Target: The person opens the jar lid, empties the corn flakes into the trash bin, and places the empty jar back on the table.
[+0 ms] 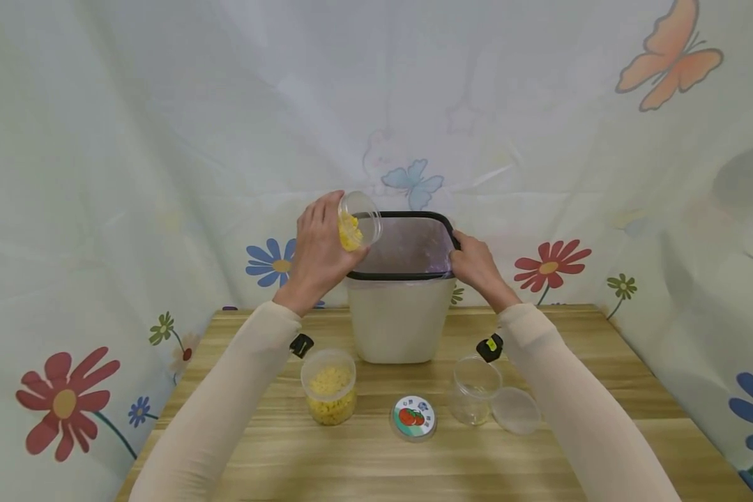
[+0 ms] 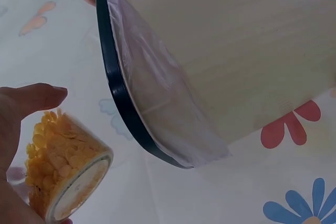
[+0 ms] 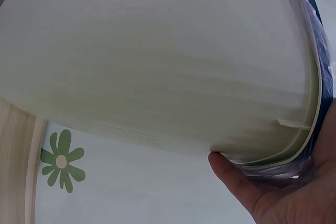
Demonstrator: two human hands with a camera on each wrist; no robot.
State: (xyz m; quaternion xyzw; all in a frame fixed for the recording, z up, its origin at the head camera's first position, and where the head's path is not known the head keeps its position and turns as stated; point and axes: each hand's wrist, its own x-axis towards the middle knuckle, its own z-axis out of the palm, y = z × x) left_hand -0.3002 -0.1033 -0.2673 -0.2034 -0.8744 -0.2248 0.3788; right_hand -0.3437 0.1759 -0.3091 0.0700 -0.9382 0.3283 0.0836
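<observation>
My left hand (image 1: 321,244) grips a transparent plastic jar (image 1: 365,209), tipped on its side at the left of a trash bin's opening. Yellow flakes (image 2: 65,153) lie inside the jar. The cream trash bin (image 1: 400,324) stands upright on the table, with a black rim ring (image 1: 408,277) holding a thin purplish bag (image 2: 152,77) around its mouth. At the bin's right rim, my right hand (image 1: 477,265) holds on, its thumb against the outer wall in the right wrist view and the other fingers mostly hidden.
In front of the bin, a tub (image 1: 331,401) of yellow bits stands at left on the wooden table (image 1: 351,467). A round lid with a tomato picture (image 1: 413,418) lies in the middle. Rightward are a transparent jar (image 1: 472,401) and a translucent lid (image 1: 517,411). A printed curtain (image 1: 226,139) hangs behind.
</observation>
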